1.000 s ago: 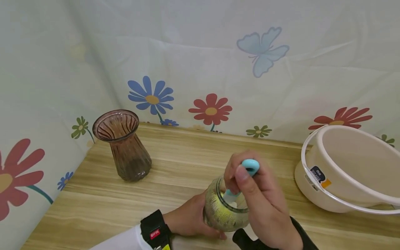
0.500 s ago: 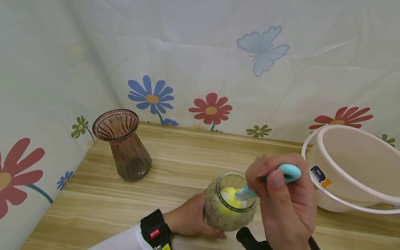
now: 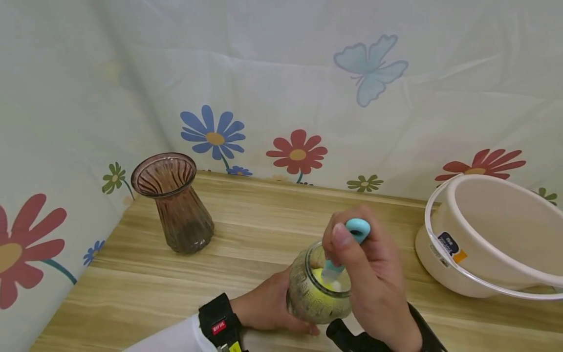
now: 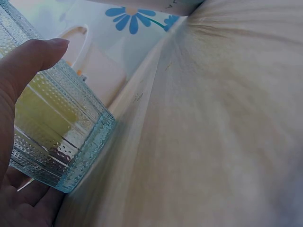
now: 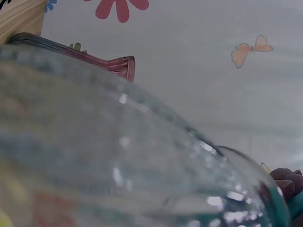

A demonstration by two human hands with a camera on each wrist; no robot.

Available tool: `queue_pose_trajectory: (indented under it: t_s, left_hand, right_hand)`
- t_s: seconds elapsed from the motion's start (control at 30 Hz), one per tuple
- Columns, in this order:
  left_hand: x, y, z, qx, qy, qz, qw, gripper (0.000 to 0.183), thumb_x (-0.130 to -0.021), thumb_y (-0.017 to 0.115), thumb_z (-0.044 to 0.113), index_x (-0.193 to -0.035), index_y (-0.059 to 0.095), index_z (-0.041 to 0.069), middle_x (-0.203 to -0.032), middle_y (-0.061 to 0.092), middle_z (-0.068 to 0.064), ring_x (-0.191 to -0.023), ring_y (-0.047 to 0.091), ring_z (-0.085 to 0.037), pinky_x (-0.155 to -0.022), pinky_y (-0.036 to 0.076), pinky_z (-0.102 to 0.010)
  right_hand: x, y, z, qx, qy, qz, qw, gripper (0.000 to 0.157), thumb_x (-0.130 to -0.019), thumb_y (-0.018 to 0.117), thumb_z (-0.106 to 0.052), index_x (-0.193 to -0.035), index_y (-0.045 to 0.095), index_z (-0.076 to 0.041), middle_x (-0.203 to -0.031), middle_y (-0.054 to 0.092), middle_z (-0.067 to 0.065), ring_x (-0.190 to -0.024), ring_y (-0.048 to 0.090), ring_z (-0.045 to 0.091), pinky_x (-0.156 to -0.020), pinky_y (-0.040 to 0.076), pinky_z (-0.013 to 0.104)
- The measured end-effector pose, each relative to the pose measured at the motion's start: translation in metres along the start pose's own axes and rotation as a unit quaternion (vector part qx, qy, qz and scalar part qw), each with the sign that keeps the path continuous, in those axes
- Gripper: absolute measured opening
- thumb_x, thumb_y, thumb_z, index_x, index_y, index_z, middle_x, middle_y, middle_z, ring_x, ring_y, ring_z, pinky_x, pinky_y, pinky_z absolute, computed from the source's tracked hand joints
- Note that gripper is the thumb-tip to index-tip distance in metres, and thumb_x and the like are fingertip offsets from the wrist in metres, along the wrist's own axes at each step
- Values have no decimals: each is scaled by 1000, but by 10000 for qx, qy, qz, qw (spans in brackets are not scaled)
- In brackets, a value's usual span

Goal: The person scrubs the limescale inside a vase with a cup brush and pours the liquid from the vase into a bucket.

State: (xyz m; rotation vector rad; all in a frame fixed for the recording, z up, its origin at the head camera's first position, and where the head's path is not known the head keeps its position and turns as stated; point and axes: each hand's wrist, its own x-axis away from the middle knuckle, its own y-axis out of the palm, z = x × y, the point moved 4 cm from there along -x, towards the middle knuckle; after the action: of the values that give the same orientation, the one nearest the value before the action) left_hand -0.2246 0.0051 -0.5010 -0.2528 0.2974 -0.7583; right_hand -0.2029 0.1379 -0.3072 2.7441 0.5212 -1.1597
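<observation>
My left hand [image 3: 270, 303] holds the side of a clear, patterned glass jar [image 3: 303, 303] standing on the wooden table. In the left wrist view its thumb lies across the textured glass [image 4: 87, 106]. My right hand [image 3: 376, 283] grips the turquoise looped handle of a sponge brush [image 3: 360, 225] above the jar's mouth. The brush's yellow and white head sits inside the jar, partly hidden by the rim and fingers. Blurred jar glass [image 5: 118, 142] fills much of the right wrist view, with part of my right hand [image 5: 286, 182] at the edge.
To the left stands a brownish-purple ribbed glass vase [image 3: 184, 220] with a flared rim. A pale pink bucket [image 3: 431, 271] with a clear carrying handle is at the right. Behind the wooden table [image 3: 246, 210] hangs a white curtain [image 3: 272, 88] printed with flowers and butterflies.
My right hand swung the brush to the right and tilted it, then came back left to a steeper angle. The left hand and jar stay in place.
</observation>
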Motion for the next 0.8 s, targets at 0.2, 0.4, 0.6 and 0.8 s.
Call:
queue_pose_trajectory:
  t_s: [0.2,0.4,0.6,0.8]
  left_hand:
    - [-2,0,0,66,71,-18,10000,86,-81,90,31,-148,37,30,-138,59,12,-125,59,-4,-112,46,-26]
    - [-1,0,0,-18,61,-27,10000,86,-81,90,29,-148,36,25,-138,59,12,-124,59,-3,-111,46,-26]
    - [-1,0,0,46,-24,-26,10000,86,-81,91,29,-147,36,28,-137,59,13,-125,59,-3,-111,46,-25]
    - [-1,0,-1,-211,38,26,9998,91,-80,91,32,-150,33,32,-141,57,13,-128,57,-3,-113,45,-26]
  right_hand:
    - [-4,7,-3,763,1054,-177,9913,20,-105,44,8,-92,50,-6,-75,44,0,-65,43,16,-56,38,32]
    - [-3,9,-3,810,1272,-370,9879,21,-107,41,6,-92,49,-7,-78,45,3,-67,45,18,-58,41,33]
    - [-3,8,-4,682,977,-295,9924,22,-106,38,8,-94,51,-5,-79,47,3,-69,46,17,-59,41,33]
    - [1,-4,0,-753,6,-57,9971,18,-107,30,8,-101,47,6,-82,44,6,-70,41,18,-61,35,31]
